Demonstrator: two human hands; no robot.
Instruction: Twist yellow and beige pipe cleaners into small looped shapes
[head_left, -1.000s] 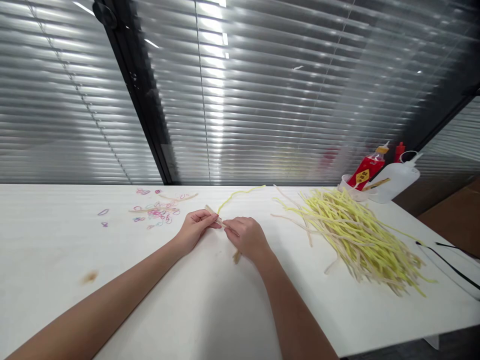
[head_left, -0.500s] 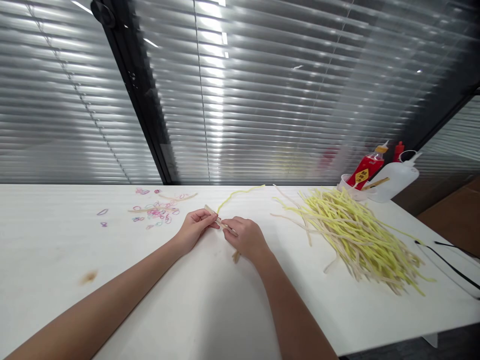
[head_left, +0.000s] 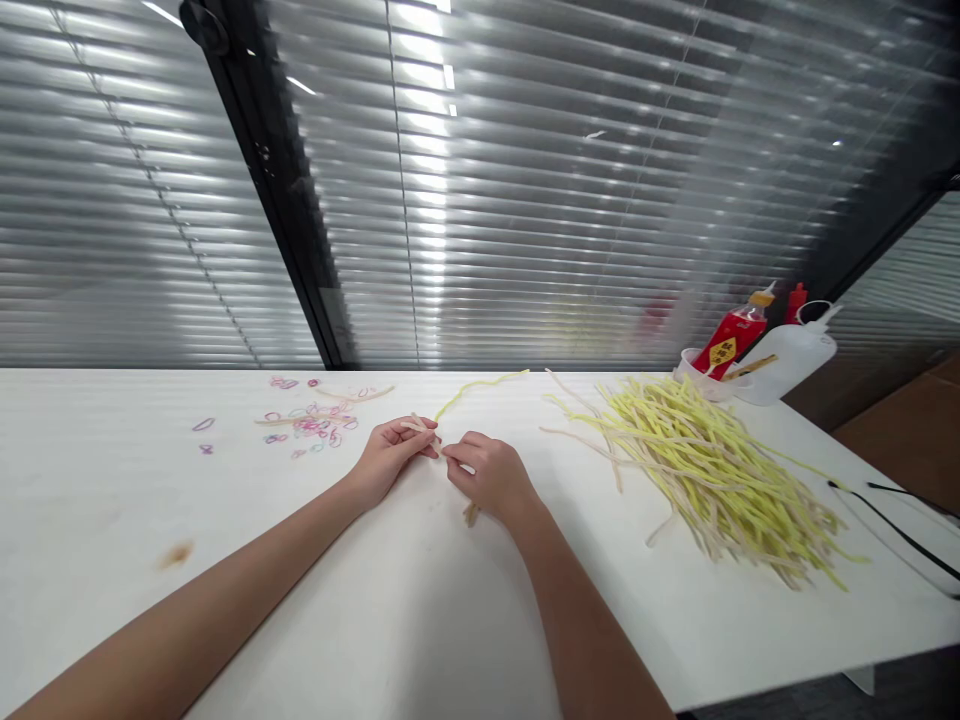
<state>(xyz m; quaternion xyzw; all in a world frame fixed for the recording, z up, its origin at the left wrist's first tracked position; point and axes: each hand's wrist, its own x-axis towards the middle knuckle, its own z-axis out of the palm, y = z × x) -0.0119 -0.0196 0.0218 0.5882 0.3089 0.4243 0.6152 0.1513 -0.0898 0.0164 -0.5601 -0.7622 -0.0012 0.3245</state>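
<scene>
Pale strips (head_left: pixel 418 426) between the hands have shifted since half a second ago: their upper end now splays across the left fingers, and the stretch that showed along the right fingers is out of sight. Left hand (head_left: pixel 384 460) grips the strips between thumb and fingers. Right hand (head_left: pixel 493 478) has its fingers bent together at the strips' lower end; whether they grip is too small to tell. One yellow strip (head_left: pixel 480 383) runs beyond the left fingertips. Coloured bands (head_left: pixel 319 424) lie left of those fingers on the counter (head_left: pixel 330 620); a strip heap (head_left: pixel 720 470) lies well right of the right fingers.
</scene>
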